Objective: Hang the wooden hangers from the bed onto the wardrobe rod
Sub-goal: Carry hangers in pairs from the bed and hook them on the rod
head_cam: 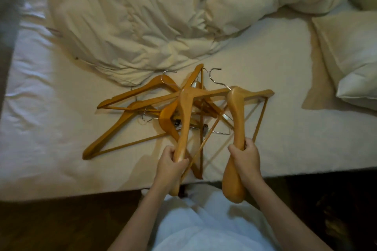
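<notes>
Several wooden hangers with metal hooks lie in a tangled pile on the bed's white sheet, near its front edge. My left hand grips the arm of one hanger that reaches up over the pile. A thicker, broad-shouldered hanger is gripped by my right hand; its lower end hangs past the mattress edge. The wardrobe rod is not in view.
A crumpled cream duvet covers the back of the bed. A pillow lies at the right. Dark wooden floor runs below the mattress edge, and my white-clothed body is at the bottom centre.
</notes>
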